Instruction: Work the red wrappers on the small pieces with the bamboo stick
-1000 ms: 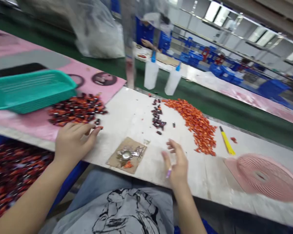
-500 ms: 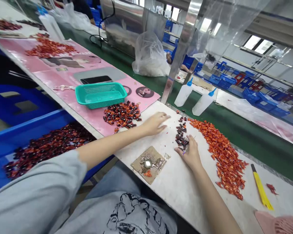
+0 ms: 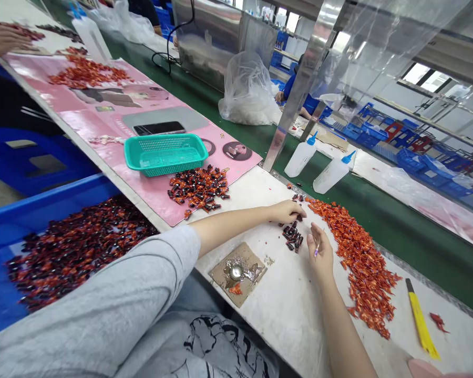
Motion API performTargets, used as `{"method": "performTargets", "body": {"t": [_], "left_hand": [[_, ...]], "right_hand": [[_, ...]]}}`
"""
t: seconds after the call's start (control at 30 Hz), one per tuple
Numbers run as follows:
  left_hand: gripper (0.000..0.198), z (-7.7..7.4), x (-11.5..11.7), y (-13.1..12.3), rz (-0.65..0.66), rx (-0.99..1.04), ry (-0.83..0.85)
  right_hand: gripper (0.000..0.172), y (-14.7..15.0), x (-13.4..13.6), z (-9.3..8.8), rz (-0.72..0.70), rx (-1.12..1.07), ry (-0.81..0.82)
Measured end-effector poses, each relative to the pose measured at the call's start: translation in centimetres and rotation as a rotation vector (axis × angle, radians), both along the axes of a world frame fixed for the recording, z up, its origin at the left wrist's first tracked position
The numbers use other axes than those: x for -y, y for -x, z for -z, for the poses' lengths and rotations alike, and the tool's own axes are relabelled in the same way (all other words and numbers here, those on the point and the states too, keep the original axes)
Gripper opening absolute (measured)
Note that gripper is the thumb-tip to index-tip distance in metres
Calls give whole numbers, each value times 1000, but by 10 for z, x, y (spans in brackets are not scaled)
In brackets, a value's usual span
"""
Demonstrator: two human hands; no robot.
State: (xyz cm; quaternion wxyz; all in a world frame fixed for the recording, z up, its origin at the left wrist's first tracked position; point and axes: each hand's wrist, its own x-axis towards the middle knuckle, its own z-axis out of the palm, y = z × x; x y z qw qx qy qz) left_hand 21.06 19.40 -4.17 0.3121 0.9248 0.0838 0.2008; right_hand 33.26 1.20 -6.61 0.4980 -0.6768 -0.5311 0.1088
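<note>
My left hand [image 3: 288,211] reaches across to the small dark brown pieces [image 3: 292,236] on the white tabletop. Its fingers are bent together at the top of that group, and what is under the fingertips is mostly hidden. Just to the right, my right hand [image 3: 321,252] is raised with a thin stick [image 3: 316,251], partly purple, held between thumb and fingers. Beyond it spreads a long heap of shiny orange-red pieces [image 3: 355,257]. Nearer my body lies a brown board [image 3: 223,273] bearing a small round container [image 3: 236,272], glossy wet-looking smears and one orange piece [image 3: 235,289].
A green basket [image 3: 165,152] stands beside a pile of orange-and-black pieces [image 3: 199,189]. A blue bin [image 3: 43,210] sits below the table edge. Two white squeeze bottles [image 3: 300,156] stand near a metal post [image 3: 299,94]. A yellow-handled cutter [image 3: 421,325] lies right. A co-worker's hand [image 3: 3,41] is far left.
My left hand has moved right, from over the white tabletop to the dark pieces. My right hand has drawn back to the right from them, still with the stick.
</note>
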Motion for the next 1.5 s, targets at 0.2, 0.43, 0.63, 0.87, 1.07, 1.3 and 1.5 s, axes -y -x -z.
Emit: {"method": "performTargets", "body": {"t": [0.2, 0.43, 0.63, 0.87, 1.07, 1.3, 1.5], "left_hand": [[29, 2, -10, 19, -35, 33, 80], [37, -9, -25, 52, -71, -22, -3], [29, -6, -18, 38, -28, -152, -109], [31, -8, -20, 39, 14, -266, -222], [28, -15, -9, 50, -50, -318, -294], [34, -32, -8, 13, -157, -303, -322], [36, -37, -6, -17, -134, -330, -262]], "right_hand": [[43, 13, -20, 5, 13, 22, -28], [40, 21, -57, 12, -69, 77, -14], [43, 44, -52, 11, -207, 144, 6], [41, 22, -45, 2, -121, 214, 19], [33, -22, -78, -10, -76, 313, 141], [28, -39, -70, -14, -89, 409, 252], [31, -43, -31, -31, 2, 403, 186]]}}
